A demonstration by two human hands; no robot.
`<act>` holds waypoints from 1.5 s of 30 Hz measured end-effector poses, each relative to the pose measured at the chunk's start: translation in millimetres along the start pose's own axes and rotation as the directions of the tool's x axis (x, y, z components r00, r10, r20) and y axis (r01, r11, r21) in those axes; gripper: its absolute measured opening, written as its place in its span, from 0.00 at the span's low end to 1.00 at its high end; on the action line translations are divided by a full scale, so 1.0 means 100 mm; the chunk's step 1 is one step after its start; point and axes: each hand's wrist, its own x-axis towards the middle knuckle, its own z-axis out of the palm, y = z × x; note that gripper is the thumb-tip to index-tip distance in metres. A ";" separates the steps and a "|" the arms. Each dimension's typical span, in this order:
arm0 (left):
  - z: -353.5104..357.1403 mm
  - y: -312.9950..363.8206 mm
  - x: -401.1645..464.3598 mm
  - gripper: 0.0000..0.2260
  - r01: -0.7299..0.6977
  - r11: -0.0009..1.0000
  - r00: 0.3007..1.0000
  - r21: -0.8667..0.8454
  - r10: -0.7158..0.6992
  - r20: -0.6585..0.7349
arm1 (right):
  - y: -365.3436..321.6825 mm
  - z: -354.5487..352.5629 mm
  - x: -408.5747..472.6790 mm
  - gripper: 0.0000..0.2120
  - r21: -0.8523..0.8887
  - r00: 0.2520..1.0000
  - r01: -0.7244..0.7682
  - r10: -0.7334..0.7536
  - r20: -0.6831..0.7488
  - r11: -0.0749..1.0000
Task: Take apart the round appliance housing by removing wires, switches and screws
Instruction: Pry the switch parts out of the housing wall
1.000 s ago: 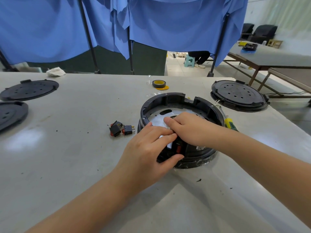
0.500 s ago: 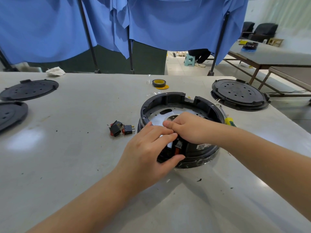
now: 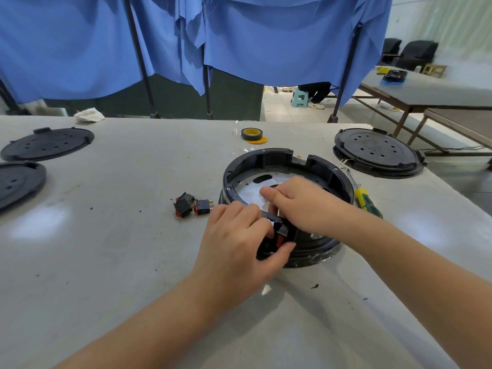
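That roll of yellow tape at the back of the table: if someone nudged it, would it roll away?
Probably not: the tape roll lies flat on its side on the table, so a push would likely slide it. It looks small and hollow, so probably light. Stood on edge, it could roll.

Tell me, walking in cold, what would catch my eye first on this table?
Most likely the two bare hands meeting at the near rim of the round black housing in the middle of the table: the left hand grips a black and red switch set in its wall, and the right hand reaches inside. Two loose rocker switches lie just left of it, with a roll of yellow tape behind.
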 end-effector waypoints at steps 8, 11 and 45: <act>-0.16 0.00 0.05 0.12 -0.037 0.993 0.999 -0.114 0.037 -0.005 | 0.00 0.05 -0.09 0.25 -0.064 0.970 0.089 -0.101 -0.219 0.994; -0.31 -0.13 0.07 0.11 -0.028 0.985 1.000 -0.169 0.028 -0.002 | 0.00 0.09 -0.17 0.23 -0.111 0.901 0.162 -0.193 -0.388 0.981; -0.21 -1.03 0.00 0.18 0.429 0.900 0.892 0.071 -0.435 0.125 | 0.28 -0.06 -0.46 0.33 -0.389 0.948 0.152 -0.245 -0.202 0.909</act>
